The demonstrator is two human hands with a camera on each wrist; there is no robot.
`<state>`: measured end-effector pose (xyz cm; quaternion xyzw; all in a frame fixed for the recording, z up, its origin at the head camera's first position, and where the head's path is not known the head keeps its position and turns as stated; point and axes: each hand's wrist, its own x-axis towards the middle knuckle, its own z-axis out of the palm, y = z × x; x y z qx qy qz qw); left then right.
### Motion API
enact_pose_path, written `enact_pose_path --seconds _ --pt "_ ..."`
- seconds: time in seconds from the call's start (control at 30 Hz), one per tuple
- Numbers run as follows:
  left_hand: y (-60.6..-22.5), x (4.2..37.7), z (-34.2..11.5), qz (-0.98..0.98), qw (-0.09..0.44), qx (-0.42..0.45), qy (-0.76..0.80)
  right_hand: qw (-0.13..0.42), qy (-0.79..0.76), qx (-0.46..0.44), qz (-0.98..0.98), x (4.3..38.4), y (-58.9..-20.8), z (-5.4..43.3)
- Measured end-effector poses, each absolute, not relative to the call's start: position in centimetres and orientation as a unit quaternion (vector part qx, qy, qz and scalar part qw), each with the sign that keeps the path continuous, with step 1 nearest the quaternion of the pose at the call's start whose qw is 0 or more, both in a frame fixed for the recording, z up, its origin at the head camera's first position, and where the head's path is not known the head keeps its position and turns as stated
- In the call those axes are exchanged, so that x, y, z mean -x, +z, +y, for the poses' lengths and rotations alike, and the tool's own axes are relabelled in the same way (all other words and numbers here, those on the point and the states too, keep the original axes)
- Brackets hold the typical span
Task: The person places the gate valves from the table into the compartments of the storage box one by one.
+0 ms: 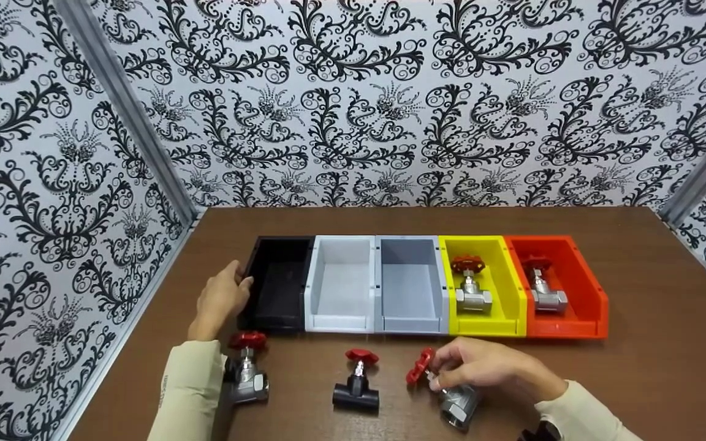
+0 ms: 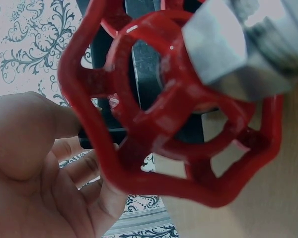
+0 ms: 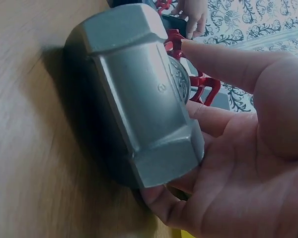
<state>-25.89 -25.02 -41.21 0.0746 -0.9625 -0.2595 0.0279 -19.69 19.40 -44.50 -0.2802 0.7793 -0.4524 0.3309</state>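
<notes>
My left hand (image 1: 221,300) is at the left wall of the black bin (image 1: 279,285), thumb at the rim and fingers along the outside. Close to that wrist stands a metal valve with a red handwheel (image 2: 179,144), its body (image 1: 250,387) partly behind the sleeve. My right hand (image 1: 482,367) grips another metal gate valve (image 1: 458,404) below its red handwheel, thumb on one side and fingers on the other. The valve is tilted, its steel body (image 3: 139,99) close over the table. Between the hands a black tee-shaped valve (image 1: 356,395) with a red handwheel lies on the table.
Right of the black bin, joined in a row, are a white bin (image 1: 344,282), a grey bin (image 1: 410,285), a yellow bin (image 1: 506,275) and an orange-red bin (image 1: 586,294). The last two each hold a red-wheeled metal valve. Patterned walls (image 1: 359,122) enclose the brown table (image 1: 653,275).
</notes>
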Motion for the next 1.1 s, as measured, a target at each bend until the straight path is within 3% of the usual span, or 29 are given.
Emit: enact_pose_path --seconds 0.37,0.83,1.1 --pt "-41.2 25.8 -25.0 -0.963 0.031 -0.077 -0.257 0.389 -0.463 0.278 0.746 19.9 -44.7 20.2" --pt "-41.1 25.5 -24.8 -0.962 0.037 -0.071 -0.26 0.393 -0.476 0.294 0.729 20.1 -45.1 20.9" --pt "-41.0 25.6 -24.8 -0.963 0.036 -0.072 -0.258 0.351 -0.436 0.288 0.777 20.0 -45.1 20.4"
